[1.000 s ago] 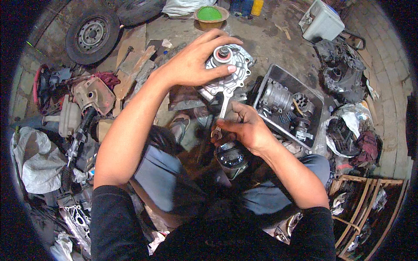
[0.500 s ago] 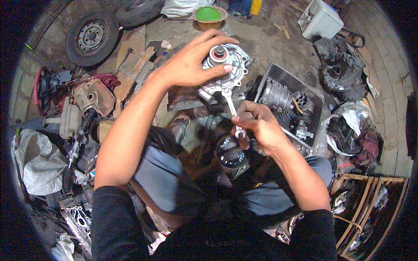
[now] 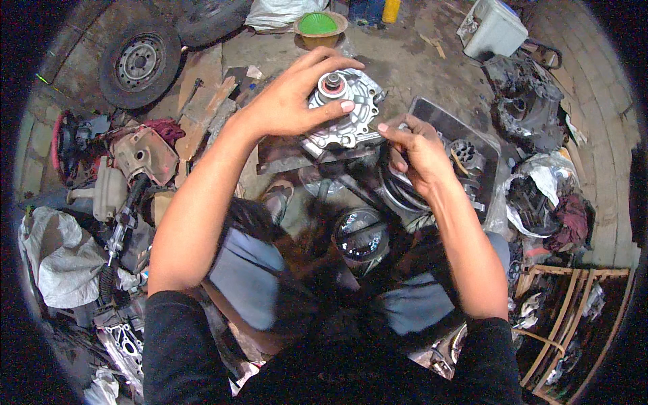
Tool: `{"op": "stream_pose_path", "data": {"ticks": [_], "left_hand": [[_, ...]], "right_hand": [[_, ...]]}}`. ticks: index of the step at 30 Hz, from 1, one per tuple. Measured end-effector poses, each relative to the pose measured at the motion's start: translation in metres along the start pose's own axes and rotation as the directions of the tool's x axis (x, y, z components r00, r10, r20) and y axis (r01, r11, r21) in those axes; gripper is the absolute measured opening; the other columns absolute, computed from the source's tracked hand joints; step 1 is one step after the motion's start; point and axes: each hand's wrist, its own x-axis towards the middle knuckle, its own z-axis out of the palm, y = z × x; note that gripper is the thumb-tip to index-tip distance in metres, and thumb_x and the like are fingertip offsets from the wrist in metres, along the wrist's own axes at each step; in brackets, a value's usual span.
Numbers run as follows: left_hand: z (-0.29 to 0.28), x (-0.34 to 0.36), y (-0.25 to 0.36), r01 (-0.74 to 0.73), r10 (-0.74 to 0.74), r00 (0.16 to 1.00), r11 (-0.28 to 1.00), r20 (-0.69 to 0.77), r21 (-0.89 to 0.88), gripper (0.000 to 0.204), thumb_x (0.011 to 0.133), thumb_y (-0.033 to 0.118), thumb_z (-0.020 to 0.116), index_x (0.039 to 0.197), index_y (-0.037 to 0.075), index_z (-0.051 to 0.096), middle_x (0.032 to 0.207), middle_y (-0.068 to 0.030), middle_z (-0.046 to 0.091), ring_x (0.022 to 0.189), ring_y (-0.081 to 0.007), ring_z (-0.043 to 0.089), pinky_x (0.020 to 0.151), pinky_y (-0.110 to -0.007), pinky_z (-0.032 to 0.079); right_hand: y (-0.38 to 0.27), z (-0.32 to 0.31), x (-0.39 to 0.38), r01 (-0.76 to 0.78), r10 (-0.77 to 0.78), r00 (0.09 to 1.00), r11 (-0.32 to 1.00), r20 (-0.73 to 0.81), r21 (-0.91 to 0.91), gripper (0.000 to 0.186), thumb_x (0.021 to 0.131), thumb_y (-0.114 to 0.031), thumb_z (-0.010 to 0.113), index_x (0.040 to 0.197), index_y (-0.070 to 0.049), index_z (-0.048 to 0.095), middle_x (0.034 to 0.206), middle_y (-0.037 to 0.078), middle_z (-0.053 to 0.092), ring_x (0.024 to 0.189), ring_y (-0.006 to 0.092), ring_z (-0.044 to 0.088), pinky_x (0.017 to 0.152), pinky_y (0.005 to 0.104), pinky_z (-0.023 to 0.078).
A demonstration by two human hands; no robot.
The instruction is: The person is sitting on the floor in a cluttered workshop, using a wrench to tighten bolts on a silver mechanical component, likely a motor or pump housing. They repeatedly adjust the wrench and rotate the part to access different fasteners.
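My left hand (image 3: 290,101) is spread over a silver cast-metal housing (image 3: 365,91), thumb and fingers around its raised shaft collar with a red ring. The fingers press on it and hold it. On the housing's near right edge lies a combination wrench (image 3: 368,138), its head by a bolt lug. My right hand (image 3: 420,154) has its fingers curled at the wrench's outer end, which they partly hide. Below, between my knees, stands a round dark vessel (image 3: 361,236) with a glossy black surface.
A dark plastic bin (image 3: 498,162) of metal parts stands right of my right hand. Farther right are a black casing (image 3: 523,104) and a white box (image 3: 496,30). Left lie a wheel (image 3: 140,62), a rusty tank-like part (image 3: 143,154) and a white sack (image 3: 61,256).
My right hand has moved up and to the right, swinging the wrench from pointing toward me to pointing right. My left hand stays on the housing.
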Motion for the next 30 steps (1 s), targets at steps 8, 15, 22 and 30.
{"op": "stream_pose_path", "data": {"ticks": [8, 15, 22, 30], "left_hand": [[-0.002, -0.003, -0.001, -0.017, 0.017, 1.0, 1.0, 0.008, 0.021, 0.056, 0.089, 0.026, 0.072, 0.139, 0.007, 0.058, 0.137, -0.0154, 0.056, 0.134, -0.0339, 0.051, 0.115, -0.045, 0.038], [-0.003, -0.002, 0.002, 0.011, -0.011, 1.0, 1.0, 0.027, 0.013, 0.057, 0.088, 0.028, 0.072, 0.139, 0.008, 0.057, 0.138, -0.0159, 0.056, 0.134, -0.0344, 0.051, 0.115, -0.045, 0.039], [0.0, -0.002, -0.001, 0.058, -0.058, 0.998, 0.998, 0.025, -0.005, 0.055, 0.093, 0.034, 0.068, 0.141, 0.01, 0.057, 0.14, -0.0159, 0.054, 0.135, -0.0342, 0.05, 0.115, -0.045, 0.037], [-0.001, -0.002, 0.0, 0.051, -0.051, 0.998, 0.999, 0.028, 0.003, 0.056, 0.094, 0.038, 0.066, 0.141, 0.009, 0.056, 0.137, -0.0157, 0.054, 0.135, -0.0333, 0.049, 0.116, -0.044, 0.036]], "right_hand": [[-0.012, 0.009, 0.003, 0.319, -0.31, 0.934, 0.947, -0.176, 0.025, 0.024, 0.095, -0.02, 0.073, 0.105, 0.001, 0.066, 0.069, 0.004, 0.061, 0.05, 0.014, 0.054, 0.044, 0.0283, 0.043], [-0.019, -0.035, -0.004, 0.21, -0.207, 0.978, 0.968, -0.038, 0.136, 0.03, 0.095, -0.017, 0.07, 0.116, 0.002, 0.06, 0.088, 0.008, 0.065, 0.07, 0.016, 0.062, 0.059, 0.0286, 0.048], [0.012, -0.021, -0.034, -0.071, -0.019, 0.939, 0.966, 0.343, 0.249, 0.045, 0.093, -0.019, 0.074, 0.132, 0.0, 0.06, 0.106, 0.009, 0.073, 0.075, 0.0078, 0.058, 0.06, 0.023, 0.046], [0.033, 0.02, -0.051, 0.191, -0.086, 0.875, 0.965, 0.476, -0.178, 0.024, 0.103, -0.018, 0.057, 0.102, 0.004, 0.069, 0.078, 0.012, 0.071, 0.054, 0.0138, 0.061, 0.046, 0.0257, 0.047]]}}
